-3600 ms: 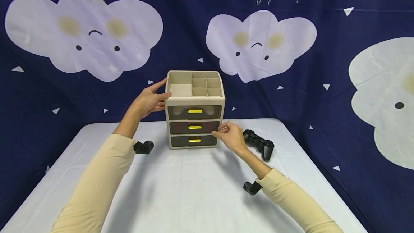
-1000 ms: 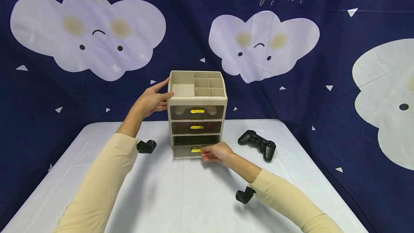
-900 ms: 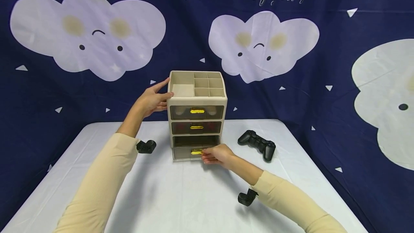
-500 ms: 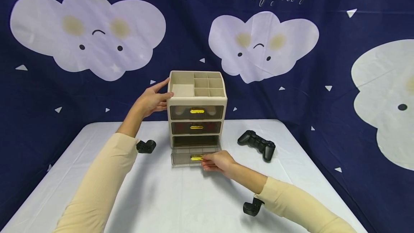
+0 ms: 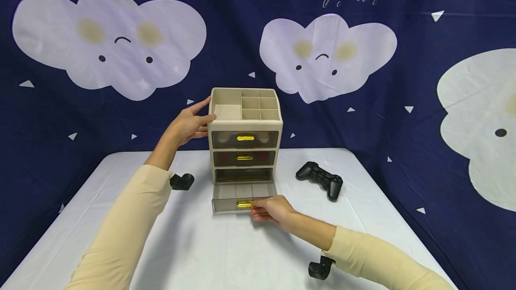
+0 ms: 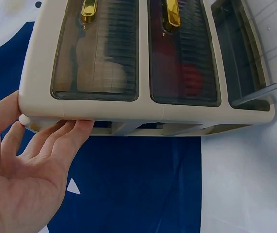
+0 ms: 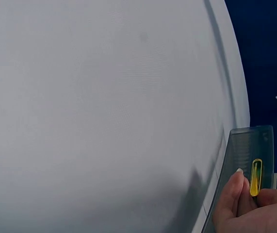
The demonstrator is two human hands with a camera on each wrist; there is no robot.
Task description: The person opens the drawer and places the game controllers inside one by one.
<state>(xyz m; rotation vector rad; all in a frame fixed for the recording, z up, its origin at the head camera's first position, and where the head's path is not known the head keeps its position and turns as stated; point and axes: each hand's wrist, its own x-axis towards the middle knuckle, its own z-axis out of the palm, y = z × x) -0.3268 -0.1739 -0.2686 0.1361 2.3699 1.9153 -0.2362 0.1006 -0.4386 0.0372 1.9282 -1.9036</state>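
A cream drawer organizer [image 5: 246, 126] with three smoky clear drawers stands at the back of the table. My left hand [image 5: 188, 124] holds its upper left side, thumb over the top edge and fingers along the side wall, also seen close in the left wrist view. The bottom drawer [image 5: 227, 206] is pulled well out and shows thin dividers inside. My right hand [image 5: 276, 211] pinches that drawer's gold handle [image 7: 256, 177] between thumb and fingers. The top drawer [image 6: 97, 53] has pale shapes behind its front; the middle drawer [image 6: 184, 58] has red ones.
A black game controller [image 5: 320, 180] lies to the right of the organizer on the white-covered table [image 5: 193, 245]. Open compartments [image 5: 260, 104] form the organizer's top. Behind hangs a dark blue curtain [image 5: 234, 48] with cloud prints.
My right hand first moved from beside the organizer to the bottom drawer's handle, then drew it toward me, sliding the drawer farther out. My left hand keeps its hold on the side.
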